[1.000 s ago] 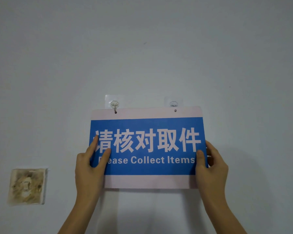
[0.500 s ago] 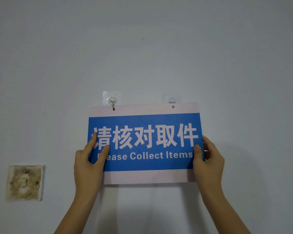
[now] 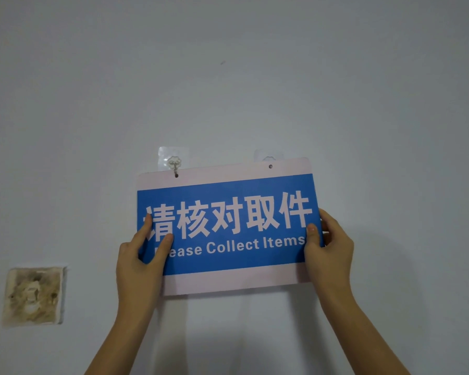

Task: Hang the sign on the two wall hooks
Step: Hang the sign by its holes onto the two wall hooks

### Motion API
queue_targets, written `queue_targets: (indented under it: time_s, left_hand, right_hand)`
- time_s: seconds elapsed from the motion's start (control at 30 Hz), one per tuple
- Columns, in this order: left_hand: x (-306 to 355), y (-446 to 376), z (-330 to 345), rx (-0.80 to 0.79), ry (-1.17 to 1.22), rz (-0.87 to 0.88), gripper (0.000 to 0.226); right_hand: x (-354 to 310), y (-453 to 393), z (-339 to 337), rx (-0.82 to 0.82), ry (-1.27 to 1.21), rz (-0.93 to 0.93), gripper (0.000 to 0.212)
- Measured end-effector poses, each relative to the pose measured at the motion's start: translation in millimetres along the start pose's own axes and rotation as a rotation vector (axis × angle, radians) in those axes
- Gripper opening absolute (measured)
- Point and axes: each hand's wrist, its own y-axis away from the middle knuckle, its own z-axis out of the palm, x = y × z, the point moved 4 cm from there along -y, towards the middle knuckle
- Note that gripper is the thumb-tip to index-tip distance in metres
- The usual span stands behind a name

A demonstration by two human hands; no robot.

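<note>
Two hands are seen pressed to a blue and white sign (image 3: pixel 228 226) that is held flat against a pale wall (image 3: pixel 255 77). The sign's lower left edge is grasped by the left hand (image 3: pixel 140 263), with the thumb and a finger laid over the printed face. The right edge is pinched by the right hand (image 3: pixel 328 247), thumb in front and fingers curled behind. The sign is tilted, its right end raised higher than its left. The left hole in the top strip is threaded by the metal pin of the left hook (image 3: pixel 174 165), which is stuck to the wall on a clear pad. The right hole (image 3: pixel 270 166) is seen open and unthreaded, and the right hook (image 3: pixel 268 159) is mostly hidden behind the sign's top edge, only its upper rim and pad being shown. A stained square patch (image 3: pixel 33 296) is seen low on the wall, well to the left.
</note>
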Motion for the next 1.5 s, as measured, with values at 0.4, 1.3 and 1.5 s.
queue_targets:
  time_s: [0.4, 1.3, 1.5]
  left_hand:
    - [4.6, 3.9, 3.7, 0.015, -0.046, 0.006, 0.057]
    - [8.9, 11.2, 8.4, 0.019, -0.132, -0.002, 0.056]
    - [6.1, 8.7, 7.8, 0.024, -0.128, -0.002, 0.056]
  right_hand:
    - [-1.6, -8.2, -0.1, -0.02, 0.013, -0.03, 0.036]
    - [-17.6, -15.5, -8.3, -0.051, 0.073, -0.059, 0.035]
    - [-10.3, -12.2, -8.5, -0.048, 0.098, -0.062, 0.036]
